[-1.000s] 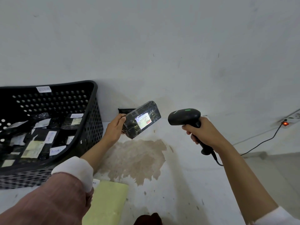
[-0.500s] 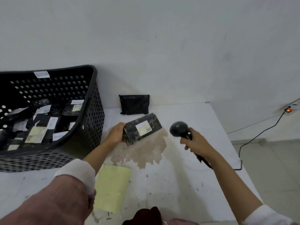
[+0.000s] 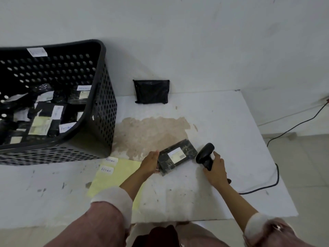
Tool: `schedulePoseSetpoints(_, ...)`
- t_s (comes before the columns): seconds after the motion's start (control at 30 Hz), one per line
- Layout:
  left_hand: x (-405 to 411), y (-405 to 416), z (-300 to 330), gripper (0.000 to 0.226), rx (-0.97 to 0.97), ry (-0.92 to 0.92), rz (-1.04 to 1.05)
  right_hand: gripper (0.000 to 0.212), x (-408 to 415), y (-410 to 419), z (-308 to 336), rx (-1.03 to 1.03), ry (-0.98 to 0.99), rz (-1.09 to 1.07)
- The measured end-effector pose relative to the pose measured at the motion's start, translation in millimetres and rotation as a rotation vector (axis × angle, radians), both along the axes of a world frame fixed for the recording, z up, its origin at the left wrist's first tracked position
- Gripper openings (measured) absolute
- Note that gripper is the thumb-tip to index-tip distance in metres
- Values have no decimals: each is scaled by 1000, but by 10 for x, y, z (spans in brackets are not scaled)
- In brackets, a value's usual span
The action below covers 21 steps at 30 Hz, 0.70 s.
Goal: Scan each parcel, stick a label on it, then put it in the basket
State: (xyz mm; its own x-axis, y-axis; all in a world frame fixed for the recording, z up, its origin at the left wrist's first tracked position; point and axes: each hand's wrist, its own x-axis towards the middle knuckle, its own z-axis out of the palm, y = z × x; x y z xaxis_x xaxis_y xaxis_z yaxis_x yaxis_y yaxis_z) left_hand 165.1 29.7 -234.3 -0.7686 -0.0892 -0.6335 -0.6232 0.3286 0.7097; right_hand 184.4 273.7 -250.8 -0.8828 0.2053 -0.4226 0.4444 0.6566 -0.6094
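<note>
A black wrapped parcel [image 3: 178,156] with a white shipping label on top lies low over the table, and my left hand [image 3: 149,163] grips its left end. My right hand [image 3: 215,171] holds the black barcode scanner [image 3: 204,156] by its handle, just right of the parcel, head pointing up and left. A yellow sheet [image 3: 115,177] with two white "RETURN" labels at its top left corner lies under my left forearm. The black perforated basket [image 3: 99,104] stands at the left with several labelled parcels inside. Another black parcel [image 3: 151,91] leans against the wall.
The white table [image 3: 222,122] has a brown worn patch in the middle. The scanner's black cable [image 3: 274,179] runs off the right edge toward a wall socket. The table's right and near edges are close to my arms.
Both hands have come down from in front of the wall to the table. The parcel is now low by the yellow sheet, and the scanner has dropped beside it.
</note>
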Motion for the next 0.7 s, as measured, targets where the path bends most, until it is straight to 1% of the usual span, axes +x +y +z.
schedulePoseSetpoints(0.1, 83, -70, -49, 48, -191, 113, -140, 77, 7, -61, -38, -23, 49, -32)
schedulePoseSetpoints(0.17, 157, -176, -68, 46, -253, 169, -189, 77, 26, -75, -70, -14, 73, -19)
schedulePoseSetpoints(0.27, 320, -465, -96, 27, -310, 304, -167, 80, 48, -113, -104, 25, 85, -14)
schedulePoseSetpoints(0.37, 508, -831, -132, 9, -443, 397, -68, 80, 73, -188, -73, 104, 115, -75)
schedulePoseSetpoints(0.43, 610, -1097, -142, 6, -512, 393, 19, 74, 92, -286, 7, 158, 213, -145)
schedulePoseSetpoints(0.5, 675, -1338, -134, 5, -551, 376, 86, 65, 103, -435, 117, 191, 404, -189)
schedulePoseSetpoints(0.57, 715, -1565, -141, 8, -563, 348, 116, 55, 106, -676, 223, 183, 574, -155)
schedulePoseSetpoints(0.63, 737, -1735, -166, 13, -550, 307, 108, 48, 133, -982, 295, 66, 635, -65)
schedulePoseSetpoints(0.7, 728, -1825, -190, 18, -526, 246, 51, 43, 203, -1322, 292, -45, 605, 40)
